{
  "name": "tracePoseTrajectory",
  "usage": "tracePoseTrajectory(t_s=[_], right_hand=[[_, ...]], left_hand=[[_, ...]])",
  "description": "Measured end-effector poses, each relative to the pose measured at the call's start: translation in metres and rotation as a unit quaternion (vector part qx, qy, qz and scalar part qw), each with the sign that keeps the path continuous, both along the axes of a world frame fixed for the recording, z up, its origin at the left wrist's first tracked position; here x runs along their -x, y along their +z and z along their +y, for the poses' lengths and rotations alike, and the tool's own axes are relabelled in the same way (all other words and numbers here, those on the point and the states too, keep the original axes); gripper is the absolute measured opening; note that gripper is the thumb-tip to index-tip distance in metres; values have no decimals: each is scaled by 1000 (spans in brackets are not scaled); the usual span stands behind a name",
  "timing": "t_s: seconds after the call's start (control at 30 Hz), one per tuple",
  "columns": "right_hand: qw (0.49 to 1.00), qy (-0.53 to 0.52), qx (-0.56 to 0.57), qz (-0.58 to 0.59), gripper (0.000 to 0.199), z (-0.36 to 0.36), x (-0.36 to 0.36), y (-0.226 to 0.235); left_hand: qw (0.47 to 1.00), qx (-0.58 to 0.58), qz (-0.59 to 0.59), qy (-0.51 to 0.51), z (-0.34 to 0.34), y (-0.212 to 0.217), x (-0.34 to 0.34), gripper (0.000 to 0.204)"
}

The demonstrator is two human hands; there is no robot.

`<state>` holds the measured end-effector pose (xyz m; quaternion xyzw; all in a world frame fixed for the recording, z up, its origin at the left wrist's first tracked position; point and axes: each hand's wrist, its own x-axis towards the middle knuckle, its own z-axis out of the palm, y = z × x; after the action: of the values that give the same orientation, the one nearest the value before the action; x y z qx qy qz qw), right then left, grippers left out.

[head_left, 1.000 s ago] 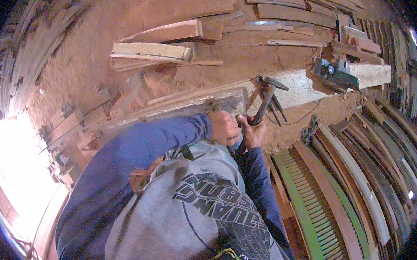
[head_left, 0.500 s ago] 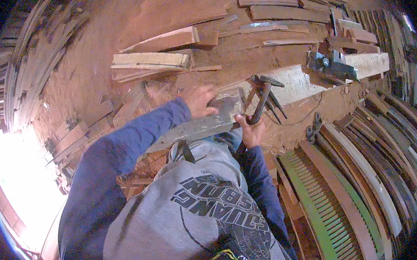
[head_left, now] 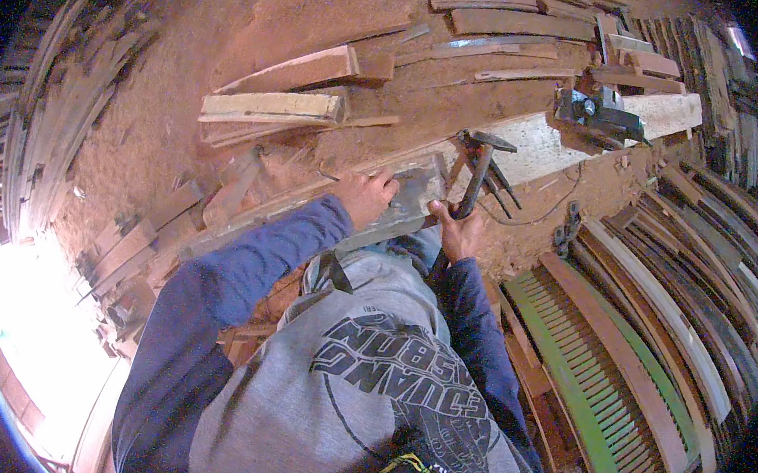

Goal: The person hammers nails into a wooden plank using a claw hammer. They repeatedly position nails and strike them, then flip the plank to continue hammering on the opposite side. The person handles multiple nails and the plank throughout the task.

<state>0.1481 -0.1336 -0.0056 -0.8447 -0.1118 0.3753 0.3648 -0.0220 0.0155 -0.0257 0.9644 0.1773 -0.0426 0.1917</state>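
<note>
My right hand (head_left: 461, 235) is closed around the handle of a hammer (head_left: 477, 180), its head raised toward the far side. My left hand (head_left: 367, 199) rests at a dark, worn wooden board (head_left: 417, 191) in front of my body. Its fingers are curled together, and a thin dark tip shows beside the knuckles; what they hold is mostly hidden. Just beyond the hammer lies a dark two-handled tool like pincers (head_left: 499, 195), partly covered by the hammer.
A pale plank (head_left: 535, 146) runs off to the far right, with a power planer (head_left: 598, 116) on it. Cut wood blocks (head_left: 274, 106) lie on the sawdust floor ahead. A green slatted panel (head_left: 580, 382) and stacked boards (head_left: 690, 320) stand at right.
My left hand has gone from spread fingers to curled ones, shifting slightly at the board. The right hand keeps the hammer in nearly the same place.
</note>
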Motion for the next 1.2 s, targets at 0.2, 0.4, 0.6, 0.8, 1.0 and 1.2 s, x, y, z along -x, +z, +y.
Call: tracePoseTrajectory(t_s=[0.2,0.4,0.6,0.8,1.0,1.2], right_hand=[[999,11,33,-35,39,-1,1,2],[998,14,32,-58,41,-10,1,-14],[994,-30,-87,-51,37,-12,4,-26],[998,17,-42,-35,37,-7,0,-8],[984,14,-118,-134,36,-42,5,2],[983,-70,-87,-147,40,-102,38,13]], left_hand=[[996,14,90,11,-2,-4,-7,37],[995,34,17,93,-1,19,-12,27],[948,135,-62,281,80,67,4,24],[958,199,-147,144,59,62,-16,19],[886,417,-127,157,34,78,-48,27],[955,282,-65,66,42,77,-57,25]])
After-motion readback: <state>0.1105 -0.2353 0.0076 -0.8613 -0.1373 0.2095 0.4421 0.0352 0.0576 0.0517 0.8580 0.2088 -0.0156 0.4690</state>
